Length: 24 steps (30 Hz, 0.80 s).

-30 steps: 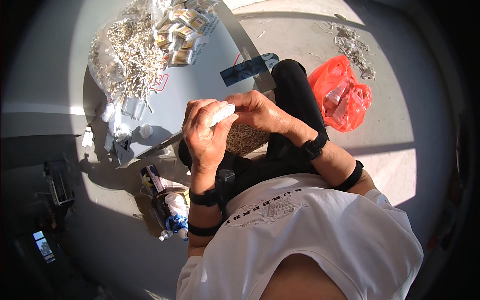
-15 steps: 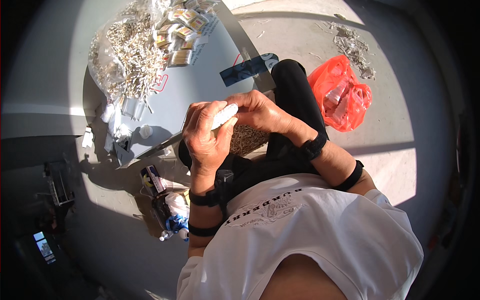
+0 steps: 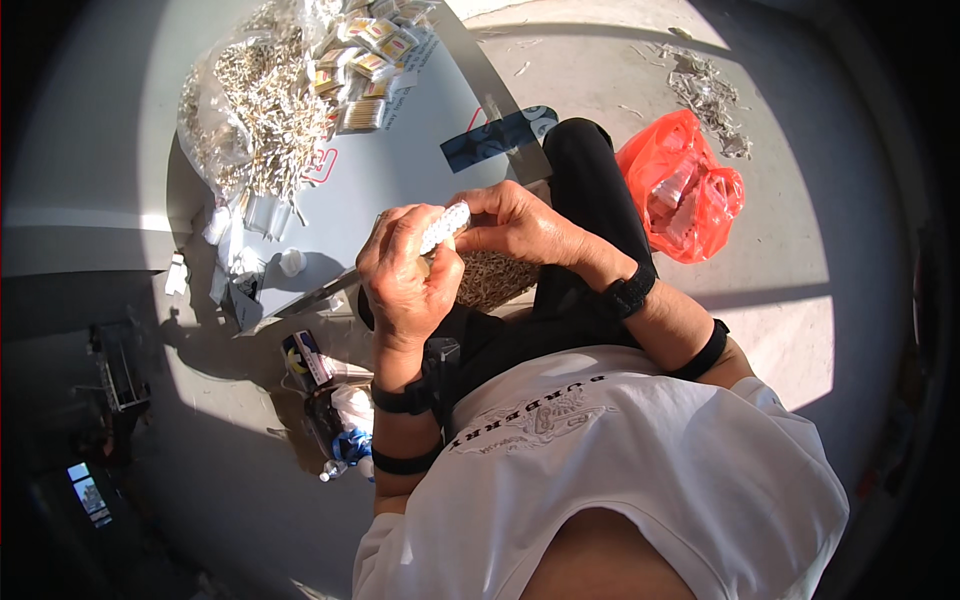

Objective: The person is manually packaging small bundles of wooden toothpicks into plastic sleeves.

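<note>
My left hand (image 3: 403,270) is closed around a bundle of cotton swabs (image 3: 444,229), held over the near edge of the table. White, bumpy tips of the bundle face up between the thumb and fingers. From the right, my right hand (image 3: 510,225) reaches the bundle's far end, its thumb and forefinger closed at that end; the fingertips are partly hidden. Below the hands, between my knees, a container of loose swabs (image 3: 492,280) shows in part.
A big clear bag of loose cotton swabs (image 3: 265,110) lies on the grey table (image 3: 400,165), with several small filled packets (image 3: 370,65) beside it. On the floor stand a red plastic bag (image 3: 685,190), scattered swabs (image 3: 705,100) and a small box (image 3: 307,358).
My left hand has shifted slightly left with the bundle, and the bundle's white tips have turned more upward. My right hand has hardly moved.
</note>
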Available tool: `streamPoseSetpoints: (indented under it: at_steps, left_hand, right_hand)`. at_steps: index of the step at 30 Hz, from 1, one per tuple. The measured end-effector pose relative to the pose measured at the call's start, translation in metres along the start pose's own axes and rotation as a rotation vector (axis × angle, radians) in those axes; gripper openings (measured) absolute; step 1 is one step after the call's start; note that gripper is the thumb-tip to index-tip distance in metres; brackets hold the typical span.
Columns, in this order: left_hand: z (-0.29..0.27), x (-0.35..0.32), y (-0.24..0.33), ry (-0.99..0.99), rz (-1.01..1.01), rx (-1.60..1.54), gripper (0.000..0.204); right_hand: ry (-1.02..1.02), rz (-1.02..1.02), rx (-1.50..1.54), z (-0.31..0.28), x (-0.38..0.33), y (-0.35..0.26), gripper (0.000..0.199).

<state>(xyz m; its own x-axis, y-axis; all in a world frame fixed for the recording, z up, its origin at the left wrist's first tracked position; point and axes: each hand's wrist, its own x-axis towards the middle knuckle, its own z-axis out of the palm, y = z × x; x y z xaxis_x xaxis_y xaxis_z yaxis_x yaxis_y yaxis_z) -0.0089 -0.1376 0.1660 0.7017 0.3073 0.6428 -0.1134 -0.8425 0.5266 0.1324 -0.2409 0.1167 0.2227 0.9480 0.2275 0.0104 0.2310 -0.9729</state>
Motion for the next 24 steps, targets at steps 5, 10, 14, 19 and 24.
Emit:
streamPoseSetpoints:
  at_steps: [5, 10, 14, 19, 24]
  left_hand:
    - [0.002, 0.000, -0.001, 0.011, 0.025, 0.036, 0.031]
    - [0.002, 0.002, 0.001, 0.016, 0.027, 0.041, 0.029]
    - [-0.001, 0.003, 0.003, 0.011, -0.069, -0.069, 0.027]
    - [0.000, -0.001, 0.002, 0.116, -0.483, -0.493, 0.016]
    - [0.005, 0.001, 0.001, 0.183, -0.722, -0.796, 0.015]
  right_hand:
    - [-0.066, 0.033, -0.054, -0.003, -0.001, -0.006, 0.021]
    - [-0.072, 0.046, -0.061, -0.002, -0.001, -0.009, 0.022]
    - [-0.058, 0.097, -0.049, -0.002, -0.001, -0.009, 0.021]
    - [0.069, 0.165, 0.217, -0.008, -0.001, -0.004, 0.026]
    - [0.141, 0.271, 0.554, -0.017, -0.006, 0.017, 0.020]
